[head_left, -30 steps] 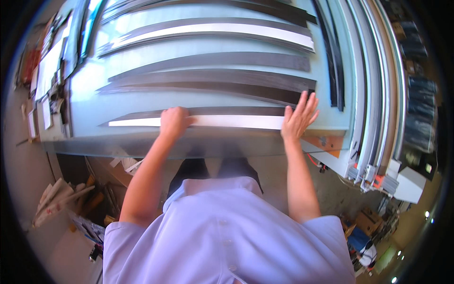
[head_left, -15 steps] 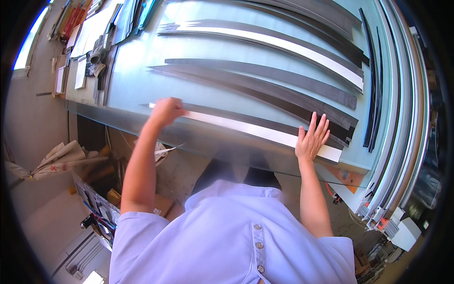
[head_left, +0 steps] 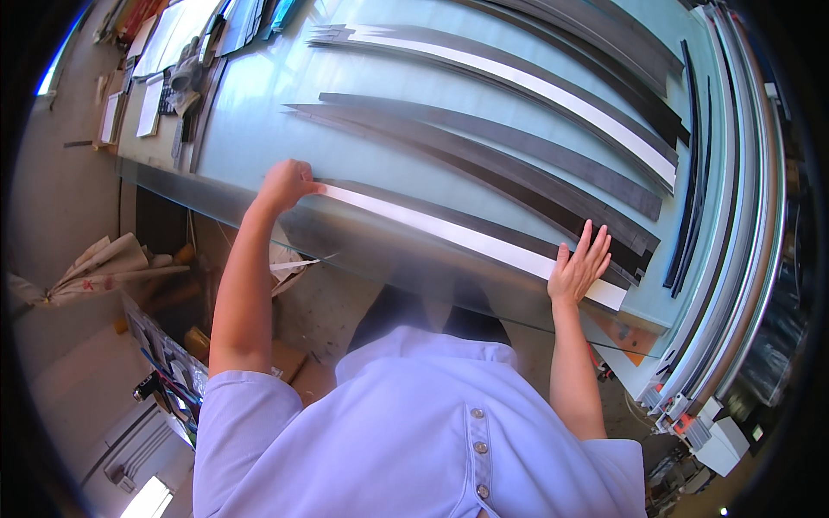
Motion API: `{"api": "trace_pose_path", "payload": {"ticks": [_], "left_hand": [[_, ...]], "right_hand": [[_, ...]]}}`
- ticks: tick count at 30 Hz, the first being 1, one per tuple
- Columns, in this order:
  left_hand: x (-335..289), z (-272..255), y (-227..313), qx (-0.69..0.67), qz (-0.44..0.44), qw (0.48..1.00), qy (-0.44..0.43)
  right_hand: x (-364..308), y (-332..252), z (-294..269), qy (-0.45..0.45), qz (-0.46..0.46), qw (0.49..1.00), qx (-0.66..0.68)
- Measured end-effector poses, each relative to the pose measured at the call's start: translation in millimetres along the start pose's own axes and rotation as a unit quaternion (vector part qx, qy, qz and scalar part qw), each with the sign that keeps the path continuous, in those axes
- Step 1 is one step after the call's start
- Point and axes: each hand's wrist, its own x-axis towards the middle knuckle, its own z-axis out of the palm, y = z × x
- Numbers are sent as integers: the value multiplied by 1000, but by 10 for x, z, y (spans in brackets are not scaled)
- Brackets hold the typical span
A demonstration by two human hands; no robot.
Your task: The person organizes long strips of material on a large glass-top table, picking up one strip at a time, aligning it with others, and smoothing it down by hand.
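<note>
A long white strip (head_left: 449, 231) lies along the near edge of the glass-topped table, with a dark grey strip (head_left: 484, 222) showing along its far side. My left hand (head_left: 289, 185) is closed at the white strip's left end and covers that end. Near the other end, my right hand (head_left: 579, 266) presses down flat with its fingers spread. Its fingertips reach over the right end of a bundle of dark strips (head_left: 484, 168) just beyond.
Farther back lie more dark strips (head_left: 509, 142) and another white strip (head_left: 518, 78). Gloves (head_left: 185, 79) and papers sit at the far left. Thin black strips (head_left: 691, 190) and long metal rails (head_left: 741, 216) run along the right. A rolled cloth (head_left: 108, 263) is below left.
My left hand has slid left along the white strip to its end, which was showing before. My right hand stays flat near the right end. The view has shifted slightly.
</note>
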Motion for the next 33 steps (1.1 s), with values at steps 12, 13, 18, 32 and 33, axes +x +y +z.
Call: {"api": "trace_pose_path", "payload": {"ticks": [12, 13, 18, 32, 33], "left_hand": [[-16, -5, 27, -27, 1, 1000, 3], [-17, -1, 19, -23, 4, 1000, 6], [-13, -25, 71, 90, 5, 996, 20], [-40, -44, -503, 99, -4, 980, 173], [-78, -19, -381, 65, -17, 966, 248]], "right_hand": [[-2, 19, 3, -4, 1, 1000, 7], [0, 29, 6, -5, 2, 1000, 7], [-6, 21, 10, -1, 1, 1000, 10], [-58, 94, 8, 80, 4, 993, 84], [-63, 131, -5, 103, 4, 990, 98]]}}
